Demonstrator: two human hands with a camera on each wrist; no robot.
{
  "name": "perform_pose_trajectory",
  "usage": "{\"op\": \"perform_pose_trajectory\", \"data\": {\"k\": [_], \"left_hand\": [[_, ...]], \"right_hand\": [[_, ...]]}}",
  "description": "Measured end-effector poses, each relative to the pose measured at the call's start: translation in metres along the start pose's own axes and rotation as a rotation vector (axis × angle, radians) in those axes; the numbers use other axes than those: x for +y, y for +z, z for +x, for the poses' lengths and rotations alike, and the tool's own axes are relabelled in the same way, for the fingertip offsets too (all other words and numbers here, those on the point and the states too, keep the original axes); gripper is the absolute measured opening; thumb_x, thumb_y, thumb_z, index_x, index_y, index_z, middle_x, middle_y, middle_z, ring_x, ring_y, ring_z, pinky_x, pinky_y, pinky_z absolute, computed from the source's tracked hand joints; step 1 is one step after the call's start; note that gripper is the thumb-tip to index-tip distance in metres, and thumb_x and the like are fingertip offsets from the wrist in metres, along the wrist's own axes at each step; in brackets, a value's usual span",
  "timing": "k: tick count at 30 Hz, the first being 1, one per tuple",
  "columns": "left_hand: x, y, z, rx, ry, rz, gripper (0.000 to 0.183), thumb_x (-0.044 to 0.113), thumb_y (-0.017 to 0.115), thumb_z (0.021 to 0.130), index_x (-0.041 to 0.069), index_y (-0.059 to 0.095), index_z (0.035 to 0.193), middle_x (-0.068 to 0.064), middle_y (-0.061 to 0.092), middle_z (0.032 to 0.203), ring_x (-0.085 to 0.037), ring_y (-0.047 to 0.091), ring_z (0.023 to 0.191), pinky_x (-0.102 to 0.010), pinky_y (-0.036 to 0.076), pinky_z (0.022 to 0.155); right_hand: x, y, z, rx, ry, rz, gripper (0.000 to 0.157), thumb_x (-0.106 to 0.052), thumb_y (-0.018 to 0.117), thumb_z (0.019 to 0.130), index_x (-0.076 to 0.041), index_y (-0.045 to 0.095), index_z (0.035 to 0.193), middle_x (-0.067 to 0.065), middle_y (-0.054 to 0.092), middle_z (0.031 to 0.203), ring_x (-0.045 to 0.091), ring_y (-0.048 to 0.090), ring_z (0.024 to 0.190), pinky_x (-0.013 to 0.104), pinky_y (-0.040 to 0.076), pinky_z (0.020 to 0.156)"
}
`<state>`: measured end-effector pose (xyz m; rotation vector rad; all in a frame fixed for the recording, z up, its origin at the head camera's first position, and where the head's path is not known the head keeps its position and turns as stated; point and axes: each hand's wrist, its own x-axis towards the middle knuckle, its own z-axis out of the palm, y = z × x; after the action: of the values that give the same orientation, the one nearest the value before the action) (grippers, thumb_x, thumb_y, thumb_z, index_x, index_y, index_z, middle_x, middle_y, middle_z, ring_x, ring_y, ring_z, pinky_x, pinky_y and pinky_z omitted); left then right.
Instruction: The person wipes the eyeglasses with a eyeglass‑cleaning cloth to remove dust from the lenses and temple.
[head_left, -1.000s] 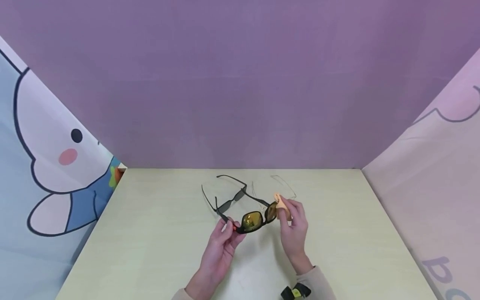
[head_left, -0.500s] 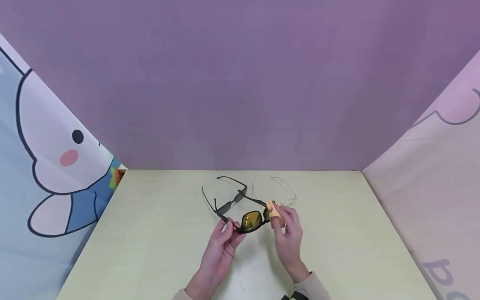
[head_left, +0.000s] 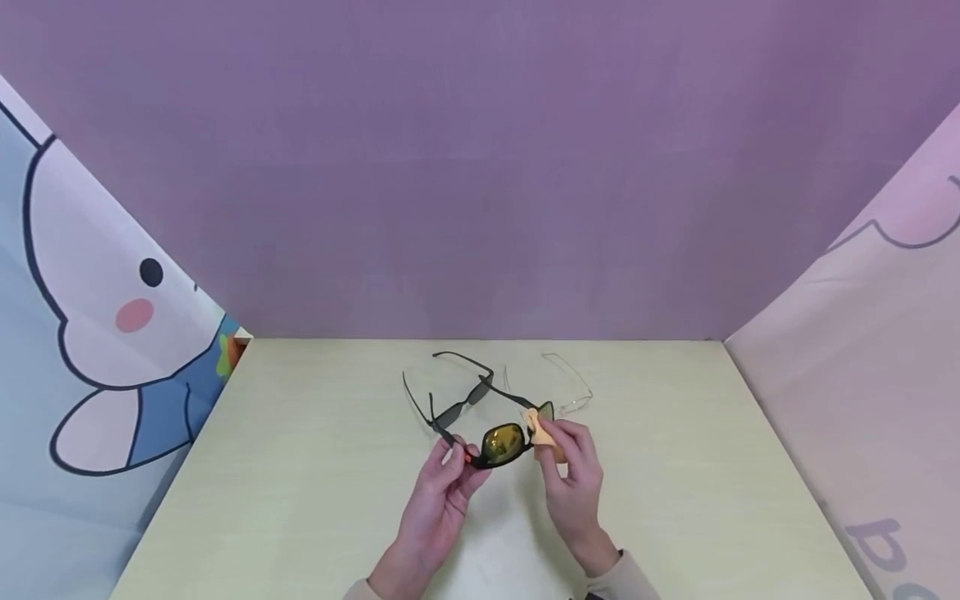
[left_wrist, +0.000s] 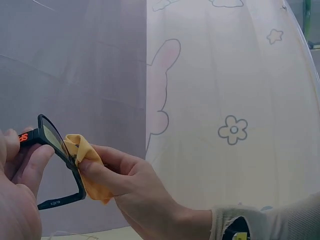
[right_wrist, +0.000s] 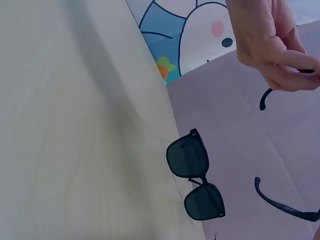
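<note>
My left hand (head_left: 442,500) grips black-framed sunglasses (head_left: 502,444) with yellow lenses, pinching them at the hinge of the left temple, where an orange mark shows. The frame is held up over the table, temples unfolded and pointing away. In my right hand (head_left: 576,483), thumb and fingers pinch a small orange-yellow cleaning cloth (left_wrist: 82,150). That cloth lies against the right lens and covers much of it near the nose bridge. In the right wrist view, the left hand (right_wrist: 265,45) shows at the upper right, while the right hand is out of sight.
Behind the held pair, a second pair of dark sunglasses (head_left: 450,414) rests on the pale table (head_left: 315,467) with temples unfolded. Thin wire-framed glasses (head_left: 576,406) lie to its right. A purple wall (head_left: 480,183) closes the back, with cartoon-printed cloths at both sides.
My right hand has moved the cloth leftward across the right lens, from its outer edge towards the nose bridge. The left hand and the sunglasses stay nearly still.
</note>
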<state>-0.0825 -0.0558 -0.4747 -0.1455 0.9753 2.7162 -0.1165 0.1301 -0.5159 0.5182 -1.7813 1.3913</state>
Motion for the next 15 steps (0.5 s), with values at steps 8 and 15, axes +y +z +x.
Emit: {"op": "perform_pose_trajectory", "data": {"k": [8, 15], "left_hand": [[0.001, -0.003, -0.002, -0.074, 0.003, -0.008, 0.008, 0.012, 0.048, 0.11, 0.016, 0.054, 0.106, 0.004, 0.066, 0.099, -0.005, 0.07, 0.093, -0.022, 0.056, 0.097], [0.0, -0.001, 0.0, -0.103, 0.006, -0.019, 0.009, 0.011, 0.047, 0.11, 0.016, 0.054, 0.107, 0.004, 0.066, 0.099, -0.005, 0.07, 0.093, -0.023, 0.057, 0.097]], "right_hand": [[0.006, -0.005, 0.01, 0.056, 0.276, 0.049, 0.036, 0.025, 0.055, 0.091, 0.014, 0.064, 0.124, 0.007, 0.061, 0.111, 0.002, 0.055, 0.077, 0.009, 0.044, 0.055], [-0.007, -0.006, 0.009, 0.001, 0.182, 0.092, 0.035, 0.021, 0.06, 0.09, 0.012, 0.066, 0.124, 0.008, 0.061, 0.113, 0.008, 0.062, 0.093, 0.01, 0.055, 0.07]]}}
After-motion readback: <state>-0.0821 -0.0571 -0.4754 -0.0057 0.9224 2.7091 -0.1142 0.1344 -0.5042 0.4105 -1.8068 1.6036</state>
